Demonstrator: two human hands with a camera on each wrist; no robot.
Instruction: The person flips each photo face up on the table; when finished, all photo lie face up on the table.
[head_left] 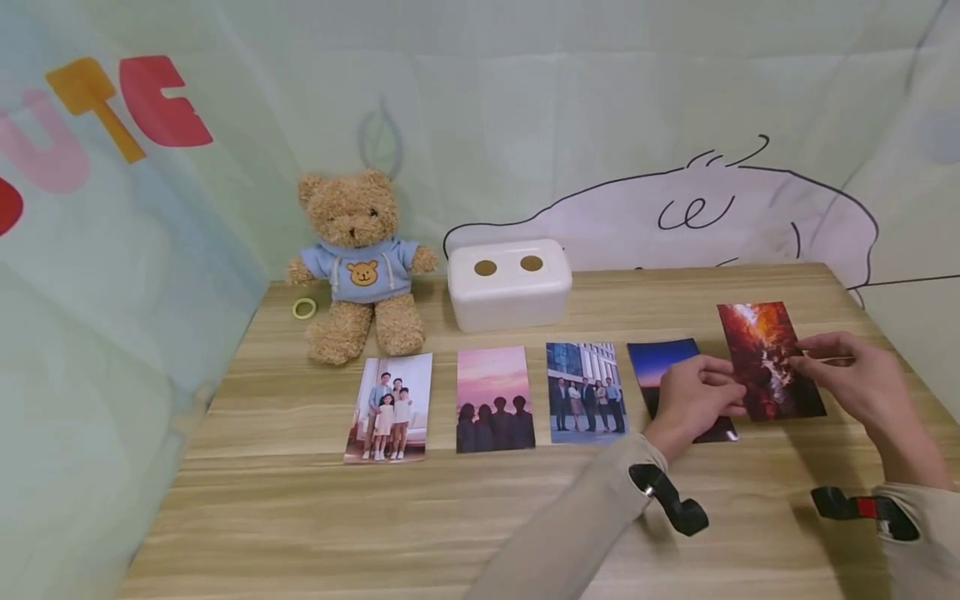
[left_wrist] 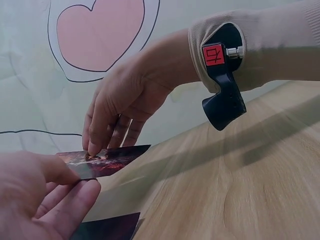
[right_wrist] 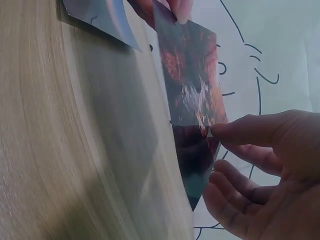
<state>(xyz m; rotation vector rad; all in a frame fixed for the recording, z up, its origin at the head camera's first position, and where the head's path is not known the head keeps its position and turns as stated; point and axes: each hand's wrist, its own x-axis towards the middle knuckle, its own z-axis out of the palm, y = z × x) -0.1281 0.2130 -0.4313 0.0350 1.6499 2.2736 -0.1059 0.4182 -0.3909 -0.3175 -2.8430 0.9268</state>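
Note:
A photo of a red autumn scene (head_left: 765,346) is held just above the table at the right, between both hands. My left hand (head_left: 692,400) pinches its left edge between thumb and fingers. At the opposite edge, the thumb and fingers of my right hand (head_left: 862,379) grip it, as the right wrist view also shows. Under my left hand lies a photo of a blue dusk sky (head_left: 656,358), partly covered by that hand. Leftward in a row lie a photo of office workers (head_left: 587,396), one of silhouettes at a pink sunset (head_left: 495,400) and a family portrait (head_left: 388,408).
Behind the row stands a white box (head_left: 510,300) with two round holes on top. A teddy bear (head_left: 360,250) in a blue hoodie sits at the back left, beside a small yellow-green ring (head_left: 304,308). A printed cloth backdrop (head_left: 480,125) hangs behind the wooden table (head_left: 337,533).

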